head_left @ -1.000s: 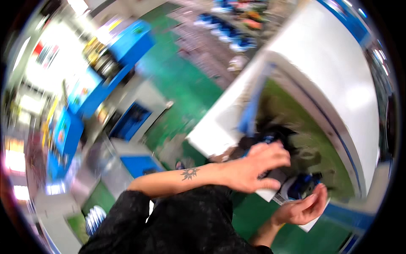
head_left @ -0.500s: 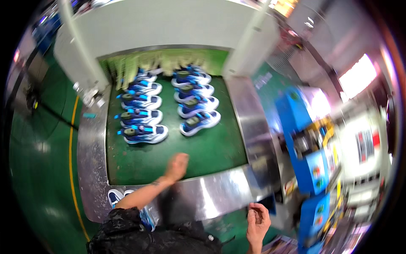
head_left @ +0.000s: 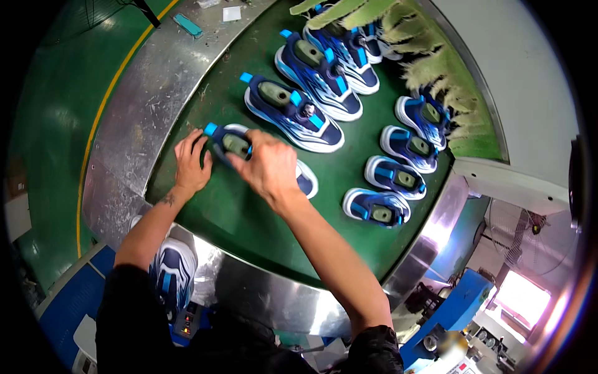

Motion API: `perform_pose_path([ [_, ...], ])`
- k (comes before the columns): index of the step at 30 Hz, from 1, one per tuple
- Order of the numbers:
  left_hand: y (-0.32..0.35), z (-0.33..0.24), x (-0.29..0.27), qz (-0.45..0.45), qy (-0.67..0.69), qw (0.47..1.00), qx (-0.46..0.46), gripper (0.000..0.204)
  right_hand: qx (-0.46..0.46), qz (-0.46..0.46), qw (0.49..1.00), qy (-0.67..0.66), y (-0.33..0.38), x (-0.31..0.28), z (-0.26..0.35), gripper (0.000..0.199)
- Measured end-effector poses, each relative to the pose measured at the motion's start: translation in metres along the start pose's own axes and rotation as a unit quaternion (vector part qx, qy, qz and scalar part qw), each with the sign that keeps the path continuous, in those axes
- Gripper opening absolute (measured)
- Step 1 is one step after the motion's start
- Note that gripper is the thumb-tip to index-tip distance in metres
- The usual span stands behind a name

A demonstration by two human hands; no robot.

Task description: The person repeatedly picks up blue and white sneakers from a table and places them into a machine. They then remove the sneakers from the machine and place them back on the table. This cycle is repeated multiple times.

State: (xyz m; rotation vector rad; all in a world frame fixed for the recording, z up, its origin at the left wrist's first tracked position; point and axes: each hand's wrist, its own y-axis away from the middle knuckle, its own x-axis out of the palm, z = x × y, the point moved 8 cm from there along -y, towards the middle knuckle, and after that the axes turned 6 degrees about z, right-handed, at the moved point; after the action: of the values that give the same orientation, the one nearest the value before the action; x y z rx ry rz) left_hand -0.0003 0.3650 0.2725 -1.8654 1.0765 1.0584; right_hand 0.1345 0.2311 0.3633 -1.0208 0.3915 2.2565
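My right hand grips the nearest sneaker of the left row from above, its fingers over the collar and tongue; it covers the shoe's middle. The sneaker is navy and white with a bright blue heel tab. Beside that heel is my left hand, fingers curved and apart, the fingertips close to the tab; whether they touch it I cannot tell. More sneakers of the same kind stand behind, the closest one with an olive-green insert in its opening. A second row of sneakers runs along the right.
The green conveyor belt has a metal rim. Pale green curtain strips hang at the machine opening. A teal object lies on the rim. Another sneaker is by my left forearm. A blue machine stands at the right.
The view has turned and come closer to the left row. My right hand has moved from beyond the front rim onto the nearest sneaker; my left hand has come to its heel.
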Motion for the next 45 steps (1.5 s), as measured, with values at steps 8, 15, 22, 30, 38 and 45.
perform_pose_path([
  [8,0.026,-0.017,-0.015,0.043,0.034,0.99,-0.13,0.06,0.398,-0.148,0.775,-0.468,0.335,-0.122,0.043,0.036],
  [15,0.123,-0.374,-0.143,0.767,0.475,0.431,0.042,0.087,-0.199,-0.137,0.969,-0.05,0.408,-0.295,0.232,0.057],
  [22,0.245,-0.511,-0.222,0.607,0.614,0.49,0.119,0.112,0.086,-0.412,0.778,-0.467,0.6,-0.187,0.183,0.105],
  [30,0.557,-0.655,-0.196,0.715,0.545,0.394,0.192,0.081,0.11,-0.677,0.503,-0.526,0.926,-0.141,0.206,0.057],
  [38,0.817,-0.87,-0.19,0.805,0.365,0.376,0.278,0.088,0.179,-0.886,0.306,-0.3,1.219,-0.042,0.313,0.061],
  [45,0.996,-1.054,-0.024,0.435,0.21,0.634,0.604,0.079,0.295,-0.892,0.123,-0.32,1.231,0.052,0.326,0.036],
])
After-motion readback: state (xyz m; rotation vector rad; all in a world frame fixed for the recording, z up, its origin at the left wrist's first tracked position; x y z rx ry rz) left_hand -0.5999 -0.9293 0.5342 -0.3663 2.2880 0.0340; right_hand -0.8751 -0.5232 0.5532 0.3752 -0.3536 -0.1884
